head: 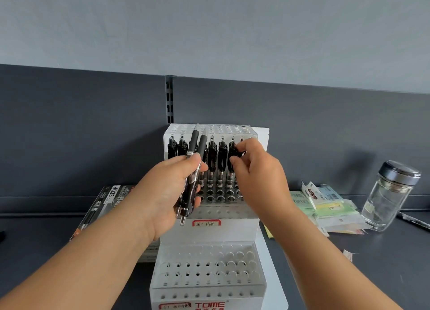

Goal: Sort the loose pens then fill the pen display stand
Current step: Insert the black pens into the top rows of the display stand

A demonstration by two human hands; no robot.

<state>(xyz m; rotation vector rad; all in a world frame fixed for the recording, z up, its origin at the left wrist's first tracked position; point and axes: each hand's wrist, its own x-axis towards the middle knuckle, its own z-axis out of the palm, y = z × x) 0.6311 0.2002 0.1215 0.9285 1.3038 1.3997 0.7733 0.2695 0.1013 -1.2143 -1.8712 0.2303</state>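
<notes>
A white tiered pen display stand [209,237] with rows of round holes sits in front of me on the dark counter. Several black pens [213,160] stand upright in its upper middle tier. My left hand [169,193] grips a small bundle of black pens [194,170], tips pointing up, just left of the standing row. My right hand [253,170] pinches the top of one black pen [233,156] at the right end of that row; the pen's lower part is hidden behind my fingers. The lower tiers' holes hold nothing.
A pen box labelled HQ35 [107,200] lies left of the stand. Packets of sticky notes [325,205] lie to the right, with a glass jar with a dark lid [391,193] beyond them. A dark shelf back panel [93,135] rises behind.
</notes>
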